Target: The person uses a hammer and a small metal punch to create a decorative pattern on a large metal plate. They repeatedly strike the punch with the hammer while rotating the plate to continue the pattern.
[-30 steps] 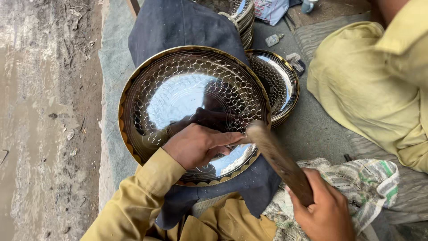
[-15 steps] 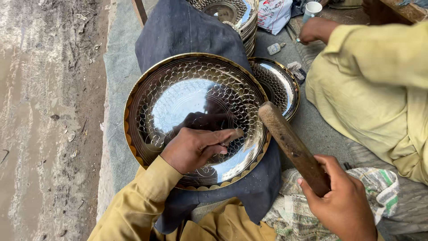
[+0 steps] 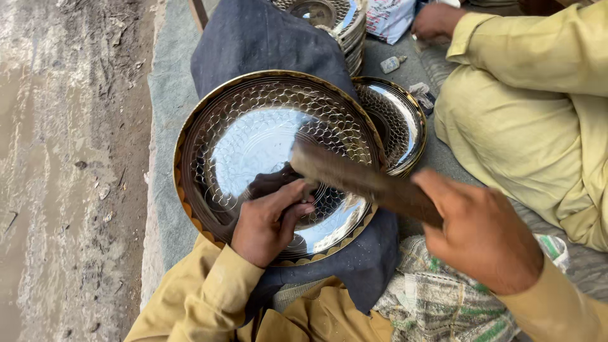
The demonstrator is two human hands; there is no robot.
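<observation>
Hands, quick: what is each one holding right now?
Left hand: closed, pinching a small tool, mostly hidden, against the shiny patterned metal tray.
Right hand: closed around a wooden mallet.

The big round tray (image 3: 253, 136) in the middle of the frame shines silver, stamped with a fish-scale pattern and edged in a gold and black band. A smaller tray (image 3: 399, 120) to its right repeats those scales. Under them lies a dark blue-grey cloth (image 3: 266, 41). The sleeves (image 3: 202, 297) at the bottom are mustard yellow. At lower right, a cloth (image 3: 437, 304) is checked green and white. The mallet (image 3: 361, 180) is dull brown.
</observation>
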